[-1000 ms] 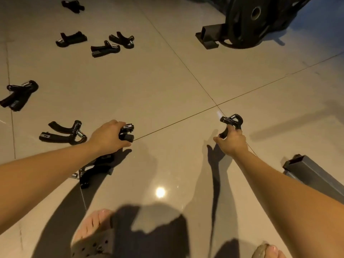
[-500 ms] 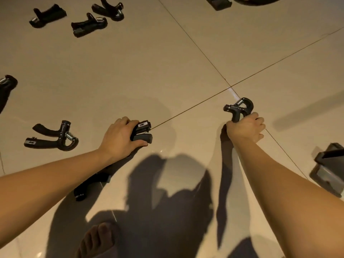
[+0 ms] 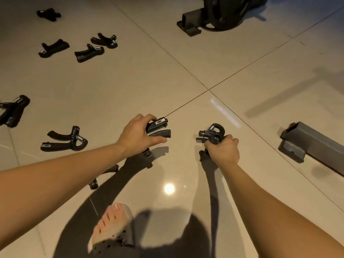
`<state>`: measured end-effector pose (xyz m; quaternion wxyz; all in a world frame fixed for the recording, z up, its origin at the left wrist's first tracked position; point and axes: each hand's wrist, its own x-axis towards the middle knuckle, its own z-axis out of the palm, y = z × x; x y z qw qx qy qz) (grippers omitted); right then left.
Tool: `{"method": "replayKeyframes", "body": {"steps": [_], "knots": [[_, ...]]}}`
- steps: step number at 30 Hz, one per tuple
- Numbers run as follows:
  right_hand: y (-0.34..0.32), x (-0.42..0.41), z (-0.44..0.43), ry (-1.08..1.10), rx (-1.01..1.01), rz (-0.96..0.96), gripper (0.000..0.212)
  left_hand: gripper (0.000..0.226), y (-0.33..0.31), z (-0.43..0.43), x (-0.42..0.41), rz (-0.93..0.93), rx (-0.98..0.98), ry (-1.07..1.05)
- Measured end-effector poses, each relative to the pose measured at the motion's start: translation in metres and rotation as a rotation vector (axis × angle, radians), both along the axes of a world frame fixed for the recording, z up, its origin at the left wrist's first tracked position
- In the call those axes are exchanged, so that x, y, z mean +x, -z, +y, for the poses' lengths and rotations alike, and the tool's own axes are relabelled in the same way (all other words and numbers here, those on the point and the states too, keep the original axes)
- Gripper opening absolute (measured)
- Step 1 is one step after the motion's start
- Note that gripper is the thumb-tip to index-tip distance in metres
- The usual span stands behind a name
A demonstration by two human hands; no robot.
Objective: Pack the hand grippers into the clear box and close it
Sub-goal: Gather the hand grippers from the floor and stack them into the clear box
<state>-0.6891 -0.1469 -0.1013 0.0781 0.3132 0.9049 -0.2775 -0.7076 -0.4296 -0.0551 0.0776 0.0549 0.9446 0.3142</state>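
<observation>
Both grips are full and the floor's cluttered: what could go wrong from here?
The loose hand gripper half hidden under the left forearm lies near the foot; a step could hit it. Left grip and right grip each hold one, and no clear box is in view.

Hand gripper (image 3: 112,168) half under left forearm (image 3: 65,174)

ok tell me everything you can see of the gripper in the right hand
The hand gripper is black, apparently plastic, with a metal coil spring and a curved loop at its head. The right hand grips its handles, which are mostly hidden inside the fist. Only the head sticks out, pointing away from the person. It seems to be held just above the tiled floor.
</observation>
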Motion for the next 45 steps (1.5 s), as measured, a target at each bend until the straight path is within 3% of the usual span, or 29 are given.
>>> {"method": "replayKeyframes", "body": {"steps": [12, 22, 32, 37, 45], "knots": [[-0.177, 0.159, -0.004, -0.060, 0.027, 0.369, 0.051, 0.076, -0.154, 0.012, 0.146, 0.200, 0.021, 0.182], [-0.338, 0.365, -0.011, -0.187, 0.107, 0.610, 0.055, 0.066, -0.310, 0.017, 0.325, 0.317, 0.123, 0.266], [-0.419, 0.607, 0.038, -0.282, 0.250, 0.451, 0.047, 0.065, -0.351, 0.080, 0.527, 0.296, 0.136, 0.458], [-0.416, 0.727, 0.071, -0.233, 0.238, 0.370, 0.046, 0.060, -0.354, 0.130, 0.626, 0.264, 0.192, 0.531], [-0.394, 0.857, 0.123, -0.141, 0.174, 0.226, 0.044, 0.069, -0.346, 0.209, 0.732, 0.185, 0.016, 0.758]]}}
